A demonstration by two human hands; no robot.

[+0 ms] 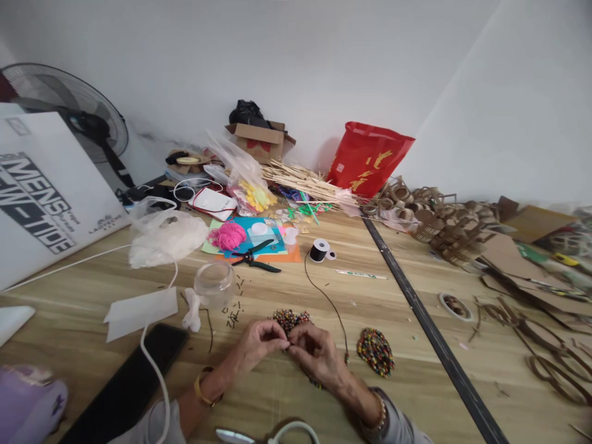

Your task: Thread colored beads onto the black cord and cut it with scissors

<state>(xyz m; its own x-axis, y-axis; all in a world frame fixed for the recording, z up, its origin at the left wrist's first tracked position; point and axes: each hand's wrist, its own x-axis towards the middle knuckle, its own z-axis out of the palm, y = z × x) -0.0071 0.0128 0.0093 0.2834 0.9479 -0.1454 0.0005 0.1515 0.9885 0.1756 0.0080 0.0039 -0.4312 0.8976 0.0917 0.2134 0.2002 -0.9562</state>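
Observation:
My left hand [259,343] and my right hand [317,353] meet at the near middle of the wooden table [324,296], fingers pinched together on a multicoloured beaded piece [289,319] that shows just beyond my fingertips. A thin black cord [329,300] runs from my right hand up to a black spool [319,250]. A second round beaded mat [375,351] lies flat to the right of my right hand. My left wrist wears a gold bangle, my right wrist a beaded bracelet.
Black pliers [253,258], pink yarn [227,235], a clear jar [214,285], a white plastic bag [161,235] and a black phone [134,379] lie left and ahead. A red bag [370,159], sticks, a cardboard box [259,140] and cardboard pieces [518,259] crowd the back and right. A fan [78,117] stands far left.

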